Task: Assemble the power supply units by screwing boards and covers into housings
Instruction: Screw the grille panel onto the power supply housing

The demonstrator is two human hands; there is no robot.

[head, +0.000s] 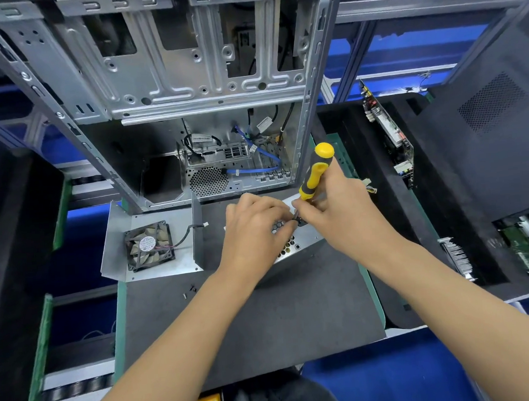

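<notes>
1. Right hand (334, 215) is wrapped around the yellow-and-black screwdriver (315, 173), handle tilted up and away, tip dropping towards the perforated face of the power supply housing (293, 248) in the middle of the grey mat (263, 323).
2. Left hand (252, 228) curls over the housing's top edge, fingertips gathered right at the driver tip. It looks to be steadying a screw there, though the screw itself is hidden.
3. To do this well, I'd bring the shaft square to the metal face; it leans now, and a leaning bit can cam out or cross-thread.
4. Left-hand fingers should stay at the tip only until the thread bites, then shift to pinning the housing, which sits tipped and could rock.
5. Light pressure and slow turns first, firm at the end.
6. Spare screws (189, 290) lie loose on the mat near the left forearm, and the fan cover (150, 246) waits just left of the housing, fan facing up.
</notes>
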